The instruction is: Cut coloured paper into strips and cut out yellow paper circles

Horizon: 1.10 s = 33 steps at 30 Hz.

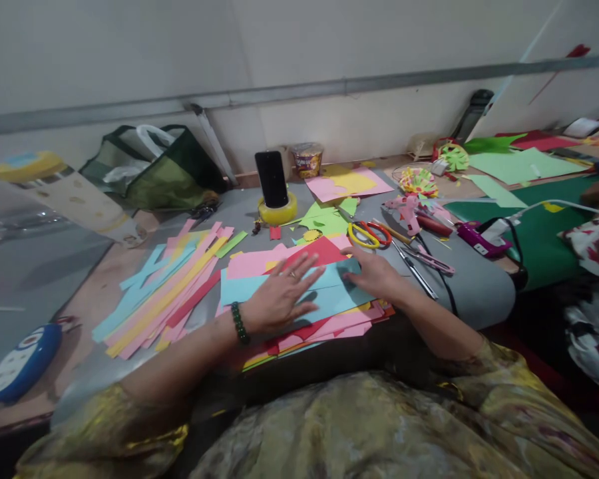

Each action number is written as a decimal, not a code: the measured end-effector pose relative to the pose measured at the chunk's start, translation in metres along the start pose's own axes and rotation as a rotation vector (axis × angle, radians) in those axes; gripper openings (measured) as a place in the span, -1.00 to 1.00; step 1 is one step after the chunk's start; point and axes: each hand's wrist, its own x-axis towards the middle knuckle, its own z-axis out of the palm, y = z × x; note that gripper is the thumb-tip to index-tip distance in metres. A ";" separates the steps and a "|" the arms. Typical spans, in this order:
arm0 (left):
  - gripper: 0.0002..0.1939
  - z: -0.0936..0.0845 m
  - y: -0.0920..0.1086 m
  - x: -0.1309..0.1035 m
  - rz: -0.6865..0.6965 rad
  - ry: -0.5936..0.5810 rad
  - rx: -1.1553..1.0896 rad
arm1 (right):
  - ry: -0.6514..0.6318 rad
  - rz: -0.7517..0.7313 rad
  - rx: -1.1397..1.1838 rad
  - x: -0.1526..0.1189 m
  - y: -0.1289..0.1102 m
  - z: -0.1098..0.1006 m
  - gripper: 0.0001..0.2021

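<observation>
My left hand (282, 296), a green bead bracelet at its wrist, lies over a light blue paper sheet (337, 303) with fingers spread. My right hand (377, 271) rests at the right end of the blue sheet, fingers slightly bent and apart. A crease or edge line crosses the blue sheet. Under and around it is a pile of coloured paper, with a red sheet (317, 255) and pink sheets (252, 261) behind, and more pink and red paper (347, 330) at the front. Just beyond my right hand lie scissors with yellow and red handles (363, 236).
Paper strips (174, 286) lie in a heap at left. A phone (271, 178) leans upright on a tape roll (278, 209). At right are a box cutter (415, 269), a pink glue gun (406, 211) and a purple power strip (483, 241). A tumbler (74, 199) stands far left.
</observation>
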 end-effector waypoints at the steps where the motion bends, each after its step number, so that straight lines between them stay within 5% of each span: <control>1: -0.27 0.007 0.002 -0.001 0.074 -0.059 -0.016 | 0.017 -0.042 -0.095 -0.001 -0.001 0.001 -0.59; 4: -0.06 0.023 0.002 -0.006 0.144 -0.155 -0.087 | 0.012 -0.291 -0.269 -0.007 -0.006 0.006 -0.65; 8: 0.03 0.025 -0.002 -0.009 0.126 -0.180 -0.140 | -0.194 -0.567 -0.334 -0.016 -0.018 0.008 -0.71; 14: -0.15 0.014 -0.026 -0.046 0.106 -0.222 -0.164 | -0.279 -0.483 -0.376 -0.024 -0.010 -0.006 -0.63; 20: -0.24 0.029 -0.049 -0.113 -0.030 -0.066 -0.104 | -0.178 -0.406 -0.282 -0.039 0.009 -0.010 -0.49; 24: -0.30 0.034 -0.049 -0.133 -0.096 0.009 -0.039 | -0.153 -0.360 -0.229 -0.039 0.012 -0.009 -0.54; 28: -0.34 0.013 -0.044 -0.119 -0.096 0.022 0.045 | -0.035 -0.265 -0.196 -0.023 0.015 -0.016 -0.65; 33: -0.47 -0.018 -0.022 -0.051 -0.016 0.065 0.073 | -0.008 0.034 -0.258 0.007 0.016 -0.018 -0.80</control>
